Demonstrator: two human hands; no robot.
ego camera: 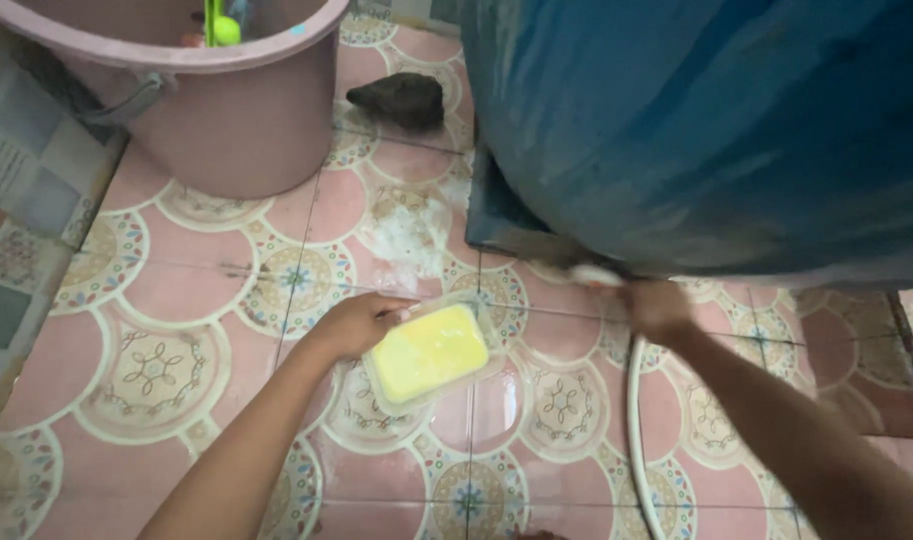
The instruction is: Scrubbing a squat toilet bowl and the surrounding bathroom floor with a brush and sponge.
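Note:
My left hand [355, 323] grips the edge of a clear rectangular plastic container [432, 354] filled with something yellow, held just above the patterned pink floor tiles. My right hand [657, 308] is closed around the end of a white hose [637, 420] at the foot of a large blue barrel [717, 130]. The hose runs down towards the bottom of the view. The tip of the hose under my fingers is blurred.
A pink bucket [232, 110] with a grey handle stands at the top left, with a green item inside. A dark stone [399, 98] lies between bucket and barrel. White foam [409, 235] sits on the tiles [157, 370] near the barrel's base.

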